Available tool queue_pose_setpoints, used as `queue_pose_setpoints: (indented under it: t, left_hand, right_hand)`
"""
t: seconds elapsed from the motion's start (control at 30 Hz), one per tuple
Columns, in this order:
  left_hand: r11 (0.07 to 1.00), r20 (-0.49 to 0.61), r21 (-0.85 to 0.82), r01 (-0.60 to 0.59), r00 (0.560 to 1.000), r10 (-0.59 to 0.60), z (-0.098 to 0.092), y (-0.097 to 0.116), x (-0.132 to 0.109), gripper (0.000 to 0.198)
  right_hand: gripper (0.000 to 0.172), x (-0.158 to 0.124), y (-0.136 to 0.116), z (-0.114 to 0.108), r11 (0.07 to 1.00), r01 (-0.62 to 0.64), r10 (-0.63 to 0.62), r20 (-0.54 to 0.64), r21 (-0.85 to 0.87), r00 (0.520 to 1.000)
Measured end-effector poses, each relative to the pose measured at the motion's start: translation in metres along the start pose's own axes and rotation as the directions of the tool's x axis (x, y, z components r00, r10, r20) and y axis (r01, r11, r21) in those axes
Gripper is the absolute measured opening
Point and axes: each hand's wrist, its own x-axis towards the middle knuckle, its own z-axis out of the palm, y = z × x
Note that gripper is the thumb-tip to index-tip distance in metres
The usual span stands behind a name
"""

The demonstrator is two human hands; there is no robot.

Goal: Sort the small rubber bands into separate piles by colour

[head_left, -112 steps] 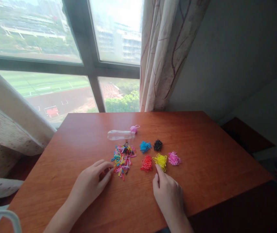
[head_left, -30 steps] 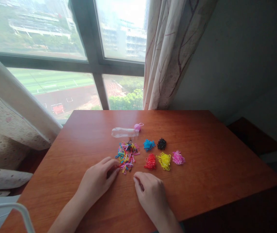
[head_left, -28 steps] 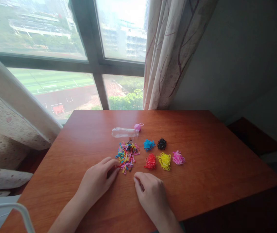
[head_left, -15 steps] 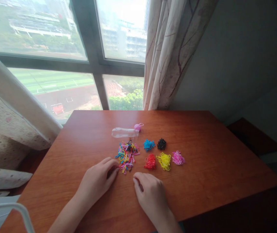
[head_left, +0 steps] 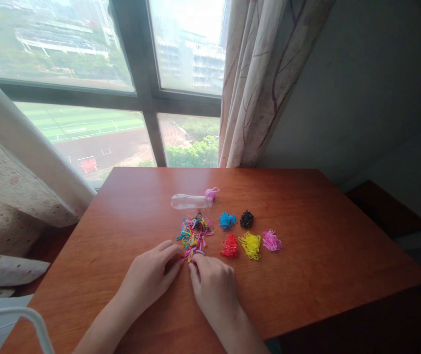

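Observation:
A mixed pile of small coloured rubber bands lies on the wooden table. At its near left edge, my left hand has thumb and fingers closed together, a bit of red showing by the fingertips. My right hand is closed too, its fingertips at the pile's near edge, close to those of the left. What either hand pinches is hidden or too small to tell. To the right sit sorted heaps of bands: blue, black, red, yellow and pink.
Behind the pile, a clear plastic bottle lies on its side, a pink cap with a loop at its mouth end. The table reaches a window with curtains. A white curved tube stands at the lower left.
My right hand has moved left and slightly forward, from beside the red heap to the mixed pile's near edge. My left hand has barely shifted. The view has moved slightly.

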Motion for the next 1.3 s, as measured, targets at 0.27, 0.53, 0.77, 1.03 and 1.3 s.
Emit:
queue_pose_setpoints:
  t: [0.27, 0.53, 0.77, 1.03, 1.3]
  left_hand:
    - [1.000, -0.038, -0.025, -0.003, 0.999, 0.002, 0.000, 0.003, 0.000, 0.020]
    - [0.993, -0.065, -0.075, -0.088, 0.994, 0.083, 0.004, 0.012, 0.000, 0.021]
    - [0.994, -0.073, -0.043, -0.096, 0.993, 0.093, 0.004, 0.012, 0.000, 0.024]
    - [0.995, -0.115, -0.083, -0.063, 0.992, 0.054, 0.002, 0.010, -0.001, 0.023]
    - [0.998, -0.147, -0.052, -0.023, 0.989, 0.015, 0.000, 0.005, -0.001, 0.018]
  right_hand:
    - [0.014, -0.002, 0.010, -0.001, 0.995, 0.007, 0.004, -0.105, 0.103, 0.994]
    - [0.017, -0.002, 0.009, -0.006, 0.979, 0.009, 0.019, -0.134, 0.206, 0.991]
    - [0.019, -0.003, 0.009, -0.005, 0.969, 0.005, 0.027, -0.122, 0.248, 0.992]
    - [0.020, -0.004, 0.010, -0.006, 0.967, -0.006, 0.039, -0.122, 0.253, 0.992]
    - [0.021, -0.010, 0.013, -0.012, 0.958, -0.023, 0.066, -0.145, 0.284, 0.987]
